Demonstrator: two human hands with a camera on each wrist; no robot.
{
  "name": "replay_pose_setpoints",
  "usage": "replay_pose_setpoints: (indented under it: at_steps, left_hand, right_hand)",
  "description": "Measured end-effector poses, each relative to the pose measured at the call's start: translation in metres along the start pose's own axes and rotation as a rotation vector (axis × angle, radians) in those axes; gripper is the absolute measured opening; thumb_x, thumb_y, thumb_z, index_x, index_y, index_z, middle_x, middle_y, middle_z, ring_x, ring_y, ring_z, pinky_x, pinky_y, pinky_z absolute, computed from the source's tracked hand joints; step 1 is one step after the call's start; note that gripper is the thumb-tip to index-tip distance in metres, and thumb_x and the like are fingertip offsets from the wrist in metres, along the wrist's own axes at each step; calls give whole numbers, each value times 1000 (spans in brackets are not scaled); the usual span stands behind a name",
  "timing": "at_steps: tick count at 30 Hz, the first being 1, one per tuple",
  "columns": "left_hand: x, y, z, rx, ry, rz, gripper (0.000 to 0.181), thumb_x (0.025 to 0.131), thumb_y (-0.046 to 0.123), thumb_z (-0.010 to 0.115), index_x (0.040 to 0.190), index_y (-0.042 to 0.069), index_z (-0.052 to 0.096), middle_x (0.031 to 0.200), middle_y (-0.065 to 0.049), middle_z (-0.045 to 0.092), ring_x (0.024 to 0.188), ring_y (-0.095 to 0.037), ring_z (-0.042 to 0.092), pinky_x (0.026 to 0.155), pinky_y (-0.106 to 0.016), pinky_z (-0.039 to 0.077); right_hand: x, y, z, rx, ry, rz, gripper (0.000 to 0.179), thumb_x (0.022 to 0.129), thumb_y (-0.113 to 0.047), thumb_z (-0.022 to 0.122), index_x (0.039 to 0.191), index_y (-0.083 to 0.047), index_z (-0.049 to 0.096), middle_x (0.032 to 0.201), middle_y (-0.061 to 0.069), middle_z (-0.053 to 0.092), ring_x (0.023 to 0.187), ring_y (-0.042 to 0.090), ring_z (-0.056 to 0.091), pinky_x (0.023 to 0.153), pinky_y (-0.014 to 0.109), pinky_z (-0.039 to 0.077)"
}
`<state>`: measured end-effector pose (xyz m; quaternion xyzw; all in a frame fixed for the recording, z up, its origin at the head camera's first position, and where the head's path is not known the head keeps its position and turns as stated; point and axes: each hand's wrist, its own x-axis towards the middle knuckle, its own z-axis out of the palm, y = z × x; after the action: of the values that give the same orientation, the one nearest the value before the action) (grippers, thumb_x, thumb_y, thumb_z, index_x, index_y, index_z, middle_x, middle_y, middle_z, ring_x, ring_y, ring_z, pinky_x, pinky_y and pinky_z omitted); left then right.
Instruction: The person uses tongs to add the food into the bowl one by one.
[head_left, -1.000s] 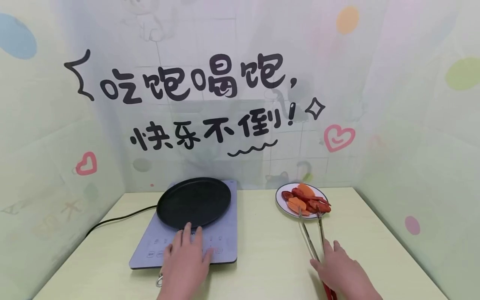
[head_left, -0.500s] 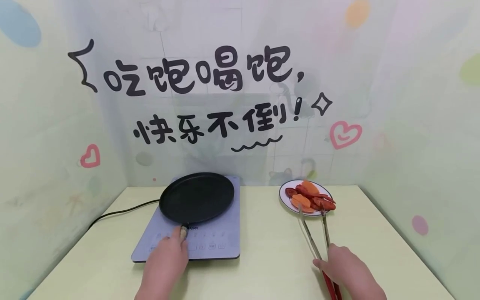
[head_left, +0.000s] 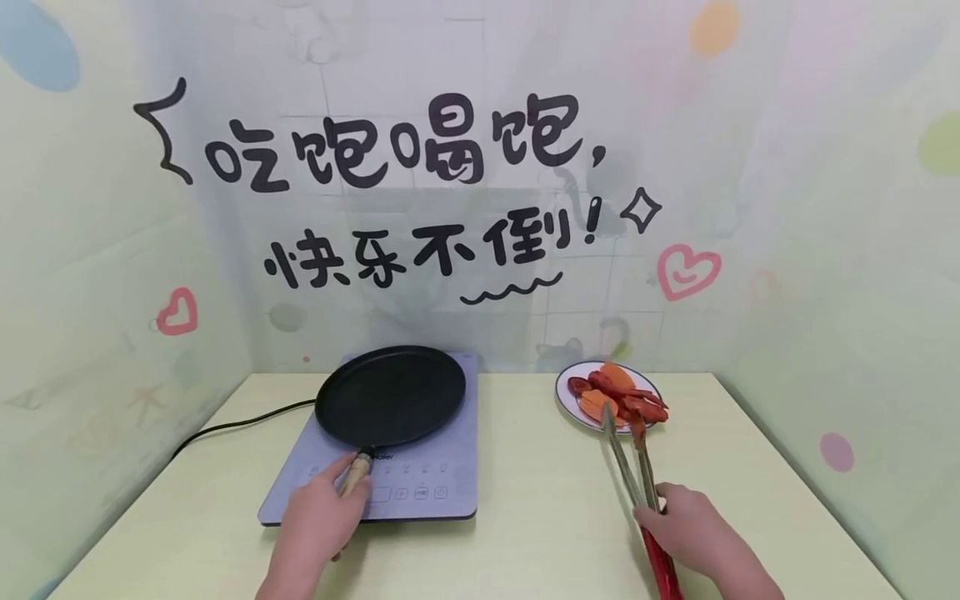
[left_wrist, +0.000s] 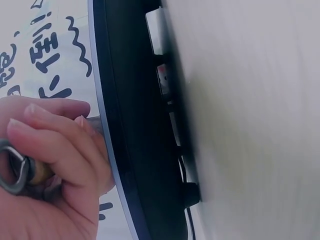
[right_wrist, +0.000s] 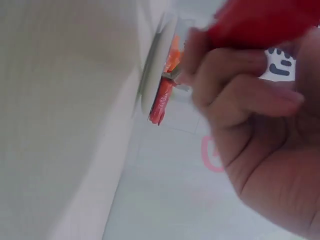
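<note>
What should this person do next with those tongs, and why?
Probably squeeze the right hand so the tongs close on some food: their tips stand apart at the near side of the plate, close to an orange slice. Meanwhile, the left hand grips the handle of the pan, which has no food on it.

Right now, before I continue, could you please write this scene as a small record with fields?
Left grip: holds the pan handle
Right grip: holds the tongs, tips at the plate's near side
Pan: black, round, on the flat cooker
Plate: white, dark rim
Food on plate: orange pieces, red pieces
Tong tips touching food: unclear
</note>
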<state>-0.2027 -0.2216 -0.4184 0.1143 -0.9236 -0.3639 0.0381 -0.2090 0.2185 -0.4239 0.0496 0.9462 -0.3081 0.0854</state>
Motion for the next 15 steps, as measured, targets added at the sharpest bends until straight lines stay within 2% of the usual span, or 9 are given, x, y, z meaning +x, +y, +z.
replay_pose_setpoints:
  at_steps: [3,8,11,15]
  left_hand:
    - [-1,-1,0,8,-1,-2,64,103,32,58,160,6,44,106,-36,67,43,-22,61,49,-36,49]
    - [0,-2,2,30,-14,-2,64,105,33,56,161,6,42,112,-39,66,46,-22,63,55,-36,47]
    - [1,-2,2,51,-18,2,65,105,34,55,162,6,41,121,-41,64,48,-22,63,57,-36,46]
    - [3,0,1,72,-14,13,66,105,36,54,162,6,40,129,-42,61,53,-21,63,58,-36,46]
  right_hand:
    - [-3,-3,-6,181,33,8,45,101,-25,62,125,12,66,84,6,65,74,18,58,64,33,49]
    - [-9,-2,-20,573,31,121,39,106,-33,56,109,2,74,78,3,66,65,15,58,57,29,50]
    - [-13,5,-31,834,-42,117,37,108,-34,51,99,-6,74,77,-3,69,57,8,53,53,21,44]
    - [-13,13,-42,1144,-211,17,38,112,-28,40,98,-12,71,79,-7,72,52,-2,47,48,13,37]
